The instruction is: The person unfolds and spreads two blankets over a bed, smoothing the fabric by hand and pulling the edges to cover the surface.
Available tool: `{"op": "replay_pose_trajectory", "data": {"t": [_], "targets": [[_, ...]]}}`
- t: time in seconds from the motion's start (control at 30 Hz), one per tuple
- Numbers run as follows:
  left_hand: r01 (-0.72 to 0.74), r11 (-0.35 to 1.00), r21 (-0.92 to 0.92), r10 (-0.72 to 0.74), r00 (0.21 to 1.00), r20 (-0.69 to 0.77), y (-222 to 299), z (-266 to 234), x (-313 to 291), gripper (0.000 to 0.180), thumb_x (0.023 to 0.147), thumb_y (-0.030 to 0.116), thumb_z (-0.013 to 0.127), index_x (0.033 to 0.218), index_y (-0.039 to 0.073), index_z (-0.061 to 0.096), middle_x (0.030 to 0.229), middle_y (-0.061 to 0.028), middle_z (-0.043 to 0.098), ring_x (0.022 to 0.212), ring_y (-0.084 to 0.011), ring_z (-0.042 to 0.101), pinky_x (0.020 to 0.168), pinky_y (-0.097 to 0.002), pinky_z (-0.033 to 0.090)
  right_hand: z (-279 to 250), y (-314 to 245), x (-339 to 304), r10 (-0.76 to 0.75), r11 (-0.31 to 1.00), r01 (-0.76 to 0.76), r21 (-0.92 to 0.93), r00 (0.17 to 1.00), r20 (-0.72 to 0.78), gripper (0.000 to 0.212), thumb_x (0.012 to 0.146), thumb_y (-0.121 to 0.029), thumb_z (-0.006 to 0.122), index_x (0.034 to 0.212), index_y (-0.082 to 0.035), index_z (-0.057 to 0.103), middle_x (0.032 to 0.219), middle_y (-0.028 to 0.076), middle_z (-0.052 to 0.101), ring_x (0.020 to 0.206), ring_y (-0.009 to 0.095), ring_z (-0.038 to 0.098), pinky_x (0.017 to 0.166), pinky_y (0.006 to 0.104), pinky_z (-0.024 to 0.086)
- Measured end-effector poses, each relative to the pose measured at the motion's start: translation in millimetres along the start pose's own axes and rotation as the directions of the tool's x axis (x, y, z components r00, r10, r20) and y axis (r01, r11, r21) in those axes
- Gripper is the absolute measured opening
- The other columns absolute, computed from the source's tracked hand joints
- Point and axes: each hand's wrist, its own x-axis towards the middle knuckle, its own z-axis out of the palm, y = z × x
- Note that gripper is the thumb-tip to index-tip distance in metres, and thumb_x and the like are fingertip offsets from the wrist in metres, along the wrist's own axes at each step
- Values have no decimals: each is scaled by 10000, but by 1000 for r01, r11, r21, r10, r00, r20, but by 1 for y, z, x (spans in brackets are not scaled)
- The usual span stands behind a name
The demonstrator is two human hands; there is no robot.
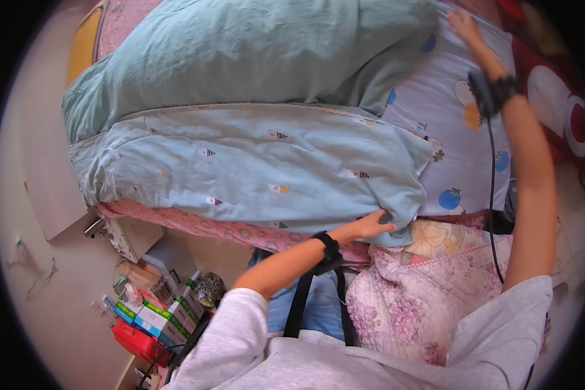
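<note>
A light blue quilt (240,172) printed with small figures lies across the bed, its plain grey-green side (253,58) folded back over the far part. At its near right corner my left hand (372,225) is closed, pinching the fabric near the edge. My right hand (465,27) reaches to the far right, over a white pillow-like piece (461,143) with blue and orange fruit prints. Its fingers look stretched out and a bit blurred, with nothing visible in them. Dark straps with small devices sit on both wrists.
A pink patterned mattress cover (240,233) shows along the bed's near edge. A quilted floral cover (409,299) hangs beside my legs. Boxes (162,318) and a red case (136,341) stand at lower left. A red plush-like item (559,110) lies right. A black cable (493,195) hangs from my right wrist.
</note>
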Motion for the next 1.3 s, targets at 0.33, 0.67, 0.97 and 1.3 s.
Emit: {"op": "replay_pose_trajectory", "data": {"t": [0.33, 0.67, 0.97, 1.3], "targets": [[28, 313, 949, 801, 530, -280, 79, -197, -54, 431, 620, 201, 556, 987, 42, 395, 1023, -143, 395, 959, -290, 363, 795, -346, 299, 57, 37, -263, 298, 953, -242, -182, 859, 416, 429, 622, -311, 564, 892, -9, 423, 726, 94, 481, 670, 175, 469, 614, 266, 377], [-496, 382, 780, 329, 861, 387, 102, -66, -151, 403, 509, 39, 514, 896, 152, 502, 646, -46, 478, 692, -233, 471, 689, -325, 366, 37, -106, -305, -62, 685, -563, 462, 588, 807, 278, 721, -222, 477, 883, 3, 472, 773, 83, 524, 709, 118, 493, 642, 251, 388], [-433, 517, 739, 281, 901, 331, 104, -64, -220, 390, 525, 35, 498, 890, 171, 527, 657, -37, 462, 603, -215, 455, 525, -288, 360, 121, -1, -311, 220, 974, -224, -43, 875, 432, 470, 619, -351, 551, 849, 48, 458, 835, 171, 492, 783, 234, 480, 679, 284, 364], [-656, 516, 550, 465, 754, 464, 181, -70, -147, 301, 560, 32, 529, 860, 61, 522, 785, -101, 529, 714, -219, 504, 624, -280, 386, -44, 74, -337, 631, 742, -669, -39, 679, 375, 244, 632, -204, 573, 720, -4, 466, 651, 39, 499, 626, 113, 488, 556, 219, 393]]}}
